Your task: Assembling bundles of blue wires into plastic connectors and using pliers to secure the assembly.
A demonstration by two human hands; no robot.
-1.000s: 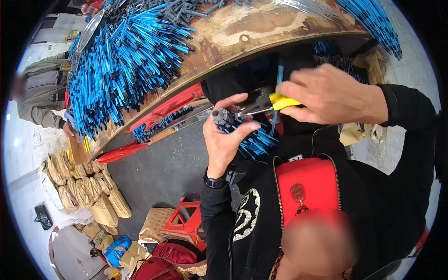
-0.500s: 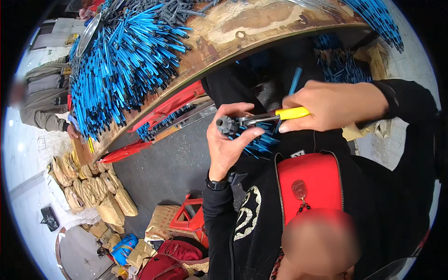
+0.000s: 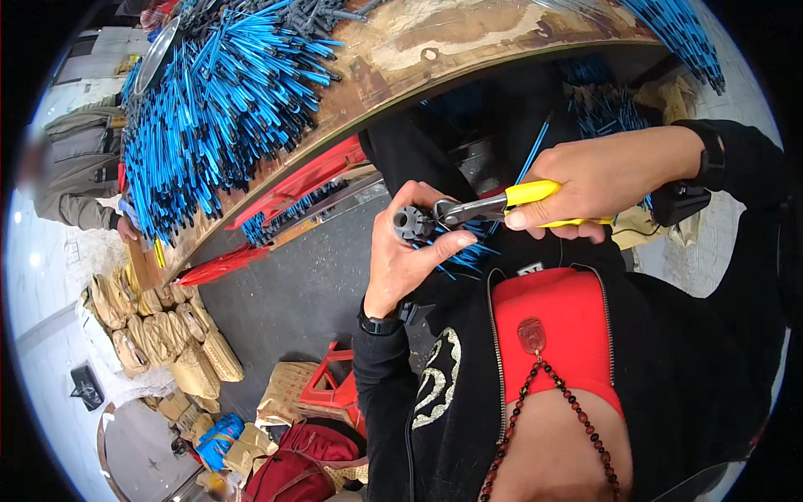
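Note:
My left hand (image 3: pixel 395 272) is closed around a dark grey, round, notched plastic piece (image 3: pixel 411 222) with a hollow centre. In my right hand (image 3: pixel 604 177) are pliers with yellow handles (image 3: pixel 534 192). Their metal jaws (image 3: pixel 452 212) meet the side of the grey piece, close to my left fingers. A thin blue and black rod (image 3: pixel 536 149) sticks out past my right hand; whether the fingers hold it is hidden. More thin blue rods (image 3: pixel 456 258) show beneath my hands, over my lap.
A curved wooden table (image 3: pixel 393 71) spans the far side, heaped with blue rods (image 3: pixel 230 117) and grey plastic parts (image 3: pixel 305 17). At the left stands a person (image 3: pixel 79 163). Wrapped brown bundles (image 3: pixel 167 326), a red stool (image 3: pixel 330 385) and a dark red bag (image 3: pixel 301 460) sit lower left.
The grey piece has tipped so its hollow end faces up more. The pliers' yellow handles show spread apart, and the right wrist has turned. The blue rod beyond my right hand has tilted and shifted right.

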